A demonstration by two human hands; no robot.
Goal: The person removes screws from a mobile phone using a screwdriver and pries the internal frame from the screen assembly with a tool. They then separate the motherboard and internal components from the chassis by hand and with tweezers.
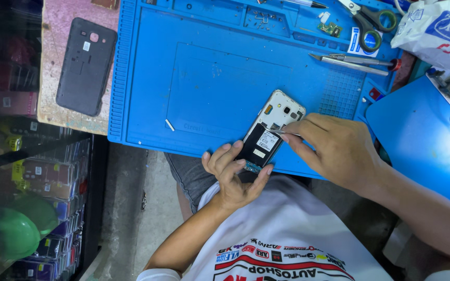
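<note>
A white phone with its back cover off lies at the near edge of a blue work mat, its black battery exposed. My left hand grips the phone's lower end from below. My right hand pinches thin metal tweezers, whose tip touches the phone just above the battery.
A dark phone back cover lies on a worn pink board at the left. Scissors, a craft knife, a small circuit piece and a plastic bag sit at the mat's far right. Shelves of goods stand at left.
</note>
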